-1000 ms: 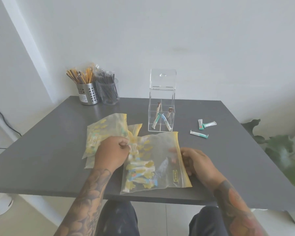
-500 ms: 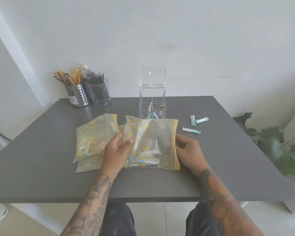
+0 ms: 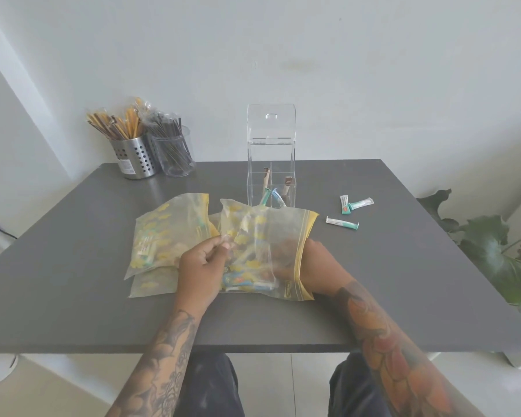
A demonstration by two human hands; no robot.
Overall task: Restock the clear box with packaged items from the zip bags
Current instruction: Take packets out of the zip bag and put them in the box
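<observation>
Head view, the only one. Taking the clear box (image 3: 271, 164) as landmark: it stands upright toward the back of the grey surface (image 3: 73, 296), lid tipped open, with a few stick packets (image 3: 275, 197) leaning in its divided lower part, so it is far from full. Directly in front of the box, the near zip bag (image 3: 262, 251) is held partly raised. The left hand (image 3: 202, 272) pinches the bag's left edge between thumb and fingertips, a narrow grip holding the plastic, probably to steady the bag and keep it from sliding. The right hand (image 3: 310, 260) has gone in through the yellow-zipped mouth on the bag's right side; its fingers are seen only dimly through the film, so I cannot tell whether that grip has taken a packet yet. Front-left of the box lie two more zip bags (image 3: 166, 236), one over the other. To the right of the box, three loose packets (image 3: 343, 222) rest on the surface. Far left of it stand a metal cup (image 3: 136, 158) and a clear cup (image 3: 175, 155), both holding wrapped sticks.

Against half a second ago, the right hand, then outside at the zip edge, is now inside the bag; the left pinch remains at the same edge.
</observation>
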